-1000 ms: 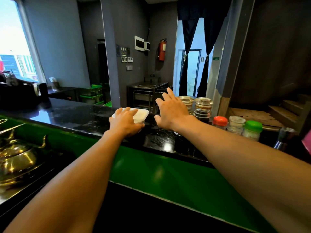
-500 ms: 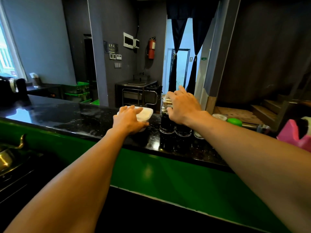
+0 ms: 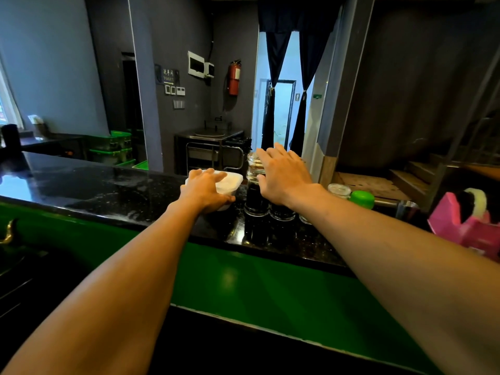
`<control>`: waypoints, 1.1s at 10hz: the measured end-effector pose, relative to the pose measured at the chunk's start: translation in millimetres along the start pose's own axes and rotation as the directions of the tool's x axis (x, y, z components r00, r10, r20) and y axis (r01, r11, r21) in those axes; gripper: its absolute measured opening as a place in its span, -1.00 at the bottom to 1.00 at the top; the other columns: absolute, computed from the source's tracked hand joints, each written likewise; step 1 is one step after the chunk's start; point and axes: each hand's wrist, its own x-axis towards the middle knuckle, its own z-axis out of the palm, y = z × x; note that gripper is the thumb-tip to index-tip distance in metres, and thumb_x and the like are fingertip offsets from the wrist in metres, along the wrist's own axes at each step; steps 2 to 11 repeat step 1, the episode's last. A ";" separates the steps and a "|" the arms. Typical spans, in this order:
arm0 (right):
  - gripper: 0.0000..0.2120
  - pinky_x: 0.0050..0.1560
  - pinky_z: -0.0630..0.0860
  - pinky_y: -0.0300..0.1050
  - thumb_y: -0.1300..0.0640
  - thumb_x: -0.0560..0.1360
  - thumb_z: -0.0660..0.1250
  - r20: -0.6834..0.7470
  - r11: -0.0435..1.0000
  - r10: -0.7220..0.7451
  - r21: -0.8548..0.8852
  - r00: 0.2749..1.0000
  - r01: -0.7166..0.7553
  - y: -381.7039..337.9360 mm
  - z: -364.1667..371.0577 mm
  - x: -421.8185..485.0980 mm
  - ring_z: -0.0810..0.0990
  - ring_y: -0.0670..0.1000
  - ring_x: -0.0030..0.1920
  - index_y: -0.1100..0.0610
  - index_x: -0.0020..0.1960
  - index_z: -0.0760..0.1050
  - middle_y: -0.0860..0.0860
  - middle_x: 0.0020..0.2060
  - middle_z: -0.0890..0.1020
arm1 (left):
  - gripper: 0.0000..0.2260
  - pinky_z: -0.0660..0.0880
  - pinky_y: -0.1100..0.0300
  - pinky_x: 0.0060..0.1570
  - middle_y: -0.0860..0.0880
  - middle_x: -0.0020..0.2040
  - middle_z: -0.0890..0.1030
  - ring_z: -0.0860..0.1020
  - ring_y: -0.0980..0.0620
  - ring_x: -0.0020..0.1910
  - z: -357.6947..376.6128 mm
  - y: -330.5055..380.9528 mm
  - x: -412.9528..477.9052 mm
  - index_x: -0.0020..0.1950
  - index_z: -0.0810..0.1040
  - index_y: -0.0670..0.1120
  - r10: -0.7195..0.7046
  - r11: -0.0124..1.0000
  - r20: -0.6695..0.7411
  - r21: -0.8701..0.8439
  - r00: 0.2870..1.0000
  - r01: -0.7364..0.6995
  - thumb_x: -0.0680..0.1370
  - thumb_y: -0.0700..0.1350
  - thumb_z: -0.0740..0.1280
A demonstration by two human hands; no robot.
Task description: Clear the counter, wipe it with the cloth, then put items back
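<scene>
Since 0.5 s ago the right hand (image 3: 284, 177) has loosened from a curl over the glass jars (image 3: 255, 203) into a flat spread, while the left hand (image 3: 205, 191) has stayed on the white container (image 3: 234, 182), and more of the pink tape dispenser (image 3: 465, 224) has come into sight at the right edge. The right hand's fingers (image 3: 280, 155) are straight and fanned apart above the stacked jars, gripping nothing; whether the palm touches the top lids cannot be told. The left hand holds the white container, its fingers curled over the lid and its thumb against the near side. That container sits on the black tabletop (image 3: 108, 190), just left of the jars and close beside them. At least 3 dark-filled jars stand in a row at the bottom of the stack, with a clear jar on top of the leftmost. Farther right on the tabletop are a clear-lidded jar (image 3: 339, 189) and a green-lidded jar (image 3: 362, 198), side by side. Below the tabletop's near edge runs a glossy green panel (image 3: 243, 280). On the far wall hangs a red fire extinguisher (image 3: 234, 77).
</scene>
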 end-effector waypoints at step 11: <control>-0.36 0.50 0.11 0.14 0.06 0.53 0.27 0.006 1.000 0.002 -0.014 1.000 -0.002 1.1 -2.1 -2.5 0.01 0.17 0.55 0.13 0.53 0.12 0.15 0.48 0.26 | -0.28 0.04 -0.39 0.39 0.01 0.54 0.18 0.01 -0.13 0.53 0.9 -0.2 0.3 0.52 0.19 0.13 -0.001 1.000 -0.006 0.029 1.000 0.001 0.44 0.20 0.41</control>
